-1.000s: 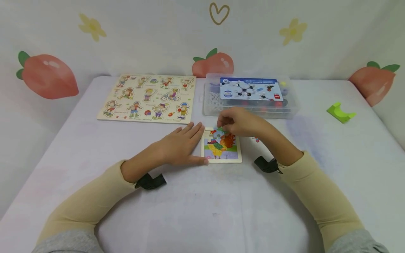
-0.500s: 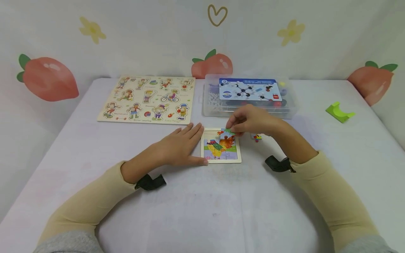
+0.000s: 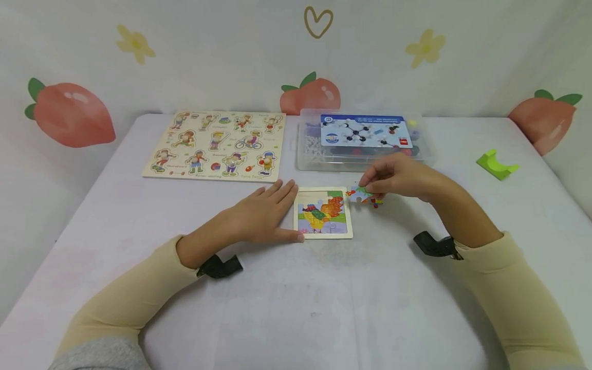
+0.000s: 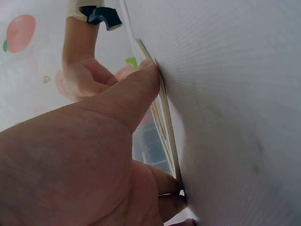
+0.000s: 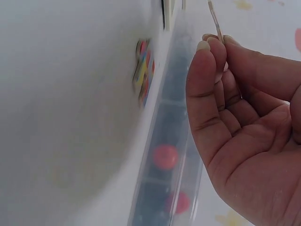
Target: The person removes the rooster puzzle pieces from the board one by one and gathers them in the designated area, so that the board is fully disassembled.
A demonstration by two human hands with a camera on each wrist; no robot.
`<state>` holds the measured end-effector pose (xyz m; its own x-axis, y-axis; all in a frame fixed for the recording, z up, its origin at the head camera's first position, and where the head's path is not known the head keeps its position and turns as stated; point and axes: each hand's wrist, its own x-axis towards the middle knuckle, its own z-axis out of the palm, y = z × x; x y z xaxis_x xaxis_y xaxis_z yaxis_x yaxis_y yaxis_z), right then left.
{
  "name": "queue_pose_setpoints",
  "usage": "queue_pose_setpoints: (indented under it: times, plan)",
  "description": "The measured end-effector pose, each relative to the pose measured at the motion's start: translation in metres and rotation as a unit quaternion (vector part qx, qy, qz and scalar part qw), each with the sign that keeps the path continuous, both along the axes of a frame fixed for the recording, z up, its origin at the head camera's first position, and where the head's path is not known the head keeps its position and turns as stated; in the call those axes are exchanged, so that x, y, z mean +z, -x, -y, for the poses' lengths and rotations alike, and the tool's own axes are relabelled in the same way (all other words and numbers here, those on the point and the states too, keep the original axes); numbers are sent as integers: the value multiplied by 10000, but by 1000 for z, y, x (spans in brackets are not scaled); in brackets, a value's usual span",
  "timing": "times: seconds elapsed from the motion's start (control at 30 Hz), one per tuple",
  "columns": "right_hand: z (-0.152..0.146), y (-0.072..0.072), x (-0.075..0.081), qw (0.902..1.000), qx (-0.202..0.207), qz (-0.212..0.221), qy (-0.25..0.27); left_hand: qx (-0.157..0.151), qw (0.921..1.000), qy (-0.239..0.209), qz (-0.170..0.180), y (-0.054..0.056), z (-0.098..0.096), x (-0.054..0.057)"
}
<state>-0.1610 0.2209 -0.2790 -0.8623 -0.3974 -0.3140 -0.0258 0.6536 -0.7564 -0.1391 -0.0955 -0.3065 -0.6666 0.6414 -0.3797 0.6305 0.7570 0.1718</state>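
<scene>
A small jigsaw puzzle (image 3: 316,217) with a colourful hen lies in its pale wooden frame at mid-table. Bare wood shows along the upper left of the picture. Flat beside it, my left hand (image 3: 256,216) has straight fingers, its thumb on the lower left corner and fingertips at the upper left edge; the left wrist view shows the thumb (image 4: 141,82) on the frame's edge. Just right of the frame, my right hand (image 3: 402,177) pinches a blue-and-green puzzle piece (image 3: 358,193) between thumb and fingers. A loose puzzle piece (image 5: 144,70) lies on the table below that hand.
A wooden peg board (image 3: 217,146) with sports figures lies at the back left. Behind the right hand stands a clear plastic case (image 3: 307,163) with a molecule-model label. One green curved piece (image 3: 496,165) lies far right.
My right hand has lifted the blue-and-green puzzle piece away from the puzzle and moved right with it, baring wood at the frame's top. My left hand stays put.
</scene>
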Motion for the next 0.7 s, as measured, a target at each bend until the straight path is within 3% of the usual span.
queue_pose_setpoints:
  times: [0.33, 0.7]
  plan:
    - [-37, -9, 4, 9996, -266, 22, 24, -10, 10000, 2, -42, 0, 0, -1]
    - [-56, -5, -5, 9972, -274, 161, -672, 16, 10000, 13, 17, -1, -1, 1]
